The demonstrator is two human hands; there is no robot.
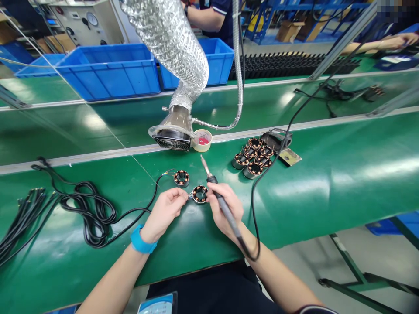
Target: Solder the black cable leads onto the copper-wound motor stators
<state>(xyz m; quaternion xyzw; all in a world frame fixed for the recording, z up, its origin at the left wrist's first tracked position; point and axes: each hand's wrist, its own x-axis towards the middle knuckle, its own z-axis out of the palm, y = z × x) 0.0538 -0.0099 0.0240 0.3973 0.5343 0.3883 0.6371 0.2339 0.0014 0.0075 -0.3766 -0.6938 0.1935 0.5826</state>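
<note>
My left hand (168, 208), with a blue wristband (141, 240), pinches thin wire ends at the left side of a small motor stator (195, 196) with copper windings. A black cable runs out from under that hand. In my right hand (229, 203) is a soldering iron (212, 178), its metal tip pointing up and away from the stator. The right fingertips are at the stator's right edge; whether they grip it I cannot tell. Just behind lies a second stator (181, 185), with the coloured wire ends of another black cable (156, 188) beside it.
A fume extraction hood (173, 126) hangs ahead, near a round tub (203, 146) with red contents. Several stators (253, 169) cluster by a soldering iron stand (278, 138) at right. Coiled cable (94, 209) and cut cables (26, 218) lie left. Blue bins (111, 72) stand behind; co-workers are beyond.
</note>
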